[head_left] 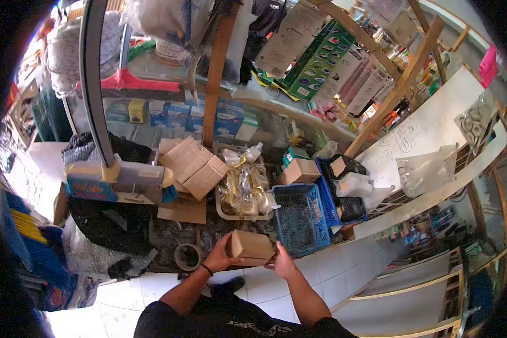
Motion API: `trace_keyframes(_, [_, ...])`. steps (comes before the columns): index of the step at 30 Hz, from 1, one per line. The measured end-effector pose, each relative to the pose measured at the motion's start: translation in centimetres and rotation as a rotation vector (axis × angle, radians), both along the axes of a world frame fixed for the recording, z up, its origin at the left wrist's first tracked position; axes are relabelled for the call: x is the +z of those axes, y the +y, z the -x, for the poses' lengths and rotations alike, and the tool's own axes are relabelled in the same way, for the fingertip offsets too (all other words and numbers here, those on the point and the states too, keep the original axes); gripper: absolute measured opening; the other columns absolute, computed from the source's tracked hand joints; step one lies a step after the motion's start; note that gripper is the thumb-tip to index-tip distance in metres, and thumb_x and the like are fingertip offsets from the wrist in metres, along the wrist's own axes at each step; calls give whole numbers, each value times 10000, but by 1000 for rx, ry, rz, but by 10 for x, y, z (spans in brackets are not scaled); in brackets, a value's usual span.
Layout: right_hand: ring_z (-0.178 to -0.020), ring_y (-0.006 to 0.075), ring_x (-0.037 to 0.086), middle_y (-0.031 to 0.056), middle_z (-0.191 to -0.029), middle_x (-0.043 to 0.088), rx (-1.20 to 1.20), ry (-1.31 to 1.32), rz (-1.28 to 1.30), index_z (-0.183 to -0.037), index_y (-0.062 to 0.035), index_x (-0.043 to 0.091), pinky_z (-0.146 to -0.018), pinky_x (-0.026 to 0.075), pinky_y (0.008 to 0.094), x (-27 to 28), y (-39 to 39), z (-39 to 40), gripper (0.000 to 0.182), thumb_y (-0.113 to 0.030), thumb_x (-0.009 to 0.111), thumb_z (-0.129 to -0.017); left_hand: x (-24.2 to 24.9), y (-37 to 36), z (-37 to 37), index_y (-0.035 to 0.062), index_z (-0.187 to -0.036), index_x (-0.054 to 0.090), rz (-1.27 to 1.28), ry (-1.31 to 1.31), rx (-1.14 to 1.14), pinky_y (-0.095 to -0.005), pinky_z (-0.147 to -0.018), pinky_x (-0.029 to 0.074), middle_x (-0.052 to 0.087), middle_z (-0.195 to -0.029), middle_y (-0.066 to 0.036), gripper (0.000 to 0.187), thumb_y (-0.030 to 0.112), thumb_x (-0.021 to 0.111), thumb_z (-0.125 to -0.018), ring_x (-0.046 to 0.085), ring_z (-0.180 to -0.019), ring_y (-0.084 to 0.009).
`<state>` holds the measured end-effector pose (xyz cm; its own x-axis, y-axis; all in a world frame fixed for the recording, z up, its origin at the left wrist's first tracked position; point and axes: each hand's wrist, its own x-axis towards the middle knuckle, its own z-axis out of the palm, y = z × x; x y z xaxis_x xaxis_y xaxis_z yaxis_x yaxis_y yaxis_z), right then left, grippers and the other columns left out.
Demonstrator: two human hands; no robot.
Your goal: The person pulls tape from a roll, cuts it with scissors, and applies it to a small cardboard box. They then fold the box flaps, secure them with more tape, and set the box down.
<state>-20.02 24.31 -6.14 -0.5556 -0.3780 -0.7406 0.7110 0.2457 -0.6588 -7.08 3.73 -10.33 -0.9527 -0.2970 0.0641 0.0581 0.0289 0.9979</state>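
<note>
Between my two hands is a small brown cardboard box (251, 245), held just in front of the counter's edge. My left hand (219, 257) grips its left end, with the thumb near the top and the fingers partly hidden below. At the box's right end, my right hand (283, 262) has its thumb up and its fingertips against the lower corner. A blue plastic basket (301, 189) stands beyond the right hand. Straight ahead of the box lies a cream tray (219, 209) with plastic-wrapped parts in it. A roll of tape (187, 257) sits left of my left hand.
Several brown cardboard boxes (194, 167) are stacked behind the tape. A broom head (115, 183) with its upright pole stands at the left. Wooden posts (218, 73) rise from the counter. Another blue basket (328, 194) and a white board (414, 132) are at the right.
</note>
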Motion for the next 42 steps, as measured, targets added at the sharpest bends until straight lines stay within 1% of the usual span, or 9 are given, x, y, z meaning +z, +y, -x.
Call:
trace_keyframes(3, [-979, 206, 522, 33, -1082, 546, 72, 122, -26, -1153, -140, 481, -842, 415, 393, 5, -7, 4, 418, -445, 472, -868, 21, -9, -6, 57, -1344, 282, 281, 86, 54, -381, -989, 364, 389, -1282, -184, 964, 130, 825, -551, 391, -1199, -314])
trace_keyframes(9, [-963, 170, 538, 37, -1046, 544, 136, 389, 77, -1126, -98, 492, -760, 469, 336, -38, -22, 33, 286, -156, 535, -849, 24, -14, -8, 235, -1336, 315, 463, 71, 106, -439, -953, 406, 191, -1366, -163, 929, -43, 731, -552, 352, -1197, -425])
trace_keyframes(10, [-834, 151, 560, 40, -973, 549, 31, 354, 87, -1091, -77, 500, -635, 468, 265, -31, -33, 31, 276, -56, 537, -818, 16, -14, -4, 247, -1333, 319, 504, 72, 112, -440, -936, 423, 190, -1368, -163, 923, -54, 717, -556, 363, -1190, -429])
trace_keyframes(14, [-612, 122, 496, 39, -858, 541, 16, 444, 241, -1033, -38, 500, -504, 384, 232, -46, -37, 41, 257, 20, 510, -782, 14, -15, 1, 276, -1299, 373, 664, 95, 149, -430, -860, 477, 192, -1378, -167, 825, -53, 649, -595, 419, -1149, -427])
trace_keyframes(21, [-752, 128, 539, 35, -896, 552, 40, 541, 267, -1026, -26, 501, -639, 445, 238, -54, -15, 39, 219, -11, 525, -809, 0, -5, -13, 241, -1276, 423, 1002, 71, 125, -428, -835, 476, 249, -1376, -175, 648, 54, 600, -681, 470, -1116, -384])
trace_keyframes(24, [-776, 127, 547, 42, -920, 566, 76, 539, 217, -1019, -27, 505, -660, 453, 244, -63, -4, 42, 207, -73, 562, -825, 30, 7, -31, 227, -1292, 402, 983, -137, -6, -425, -849, 468, 247, -1384, -177, 667, 80, 627, -682, 456, -1133, -385])
trace_keyframes(28, [-759, 102, 541, 30, -893, 576, 300, 851, 87, -1008, -36, 519, -645, 454, 247, -73, 8, 35, 229, -149, 601, -826, 43, 27, -45, 190, -1291, 387, 870, -146, 80, -435, -849, 464, 208, -1412, -180, 662, 115, 654, -690, 463, -1125, -389])
trace_keyframes(36, [-677, 97, 529, 11, -807, 568, 431, 825, 65, -1008, -43, 546, -577, 443, 242, -100, 22, 26, 256, -167, 624, -799, -19, 54, -29, 70, -1263, 378, 679, -151, 349, -441, -886, 432, 178, -1430, -175, 610, 76, 625, -705, 422, -1141, -421])
trace_keyframes(42, [-702, 97, 556, 22, -902, 596, 559, 890, -7, -1039, -49, 570, -571, 466, 252, -106, 38, 35, 294, -202, 629, -796, -9, 84, -31, 104, -1395, 154, 352, -201, 520, -398, -986, 348, 303, -1373, -207, 846, 41, 646, -708, 339, -1233, -385])
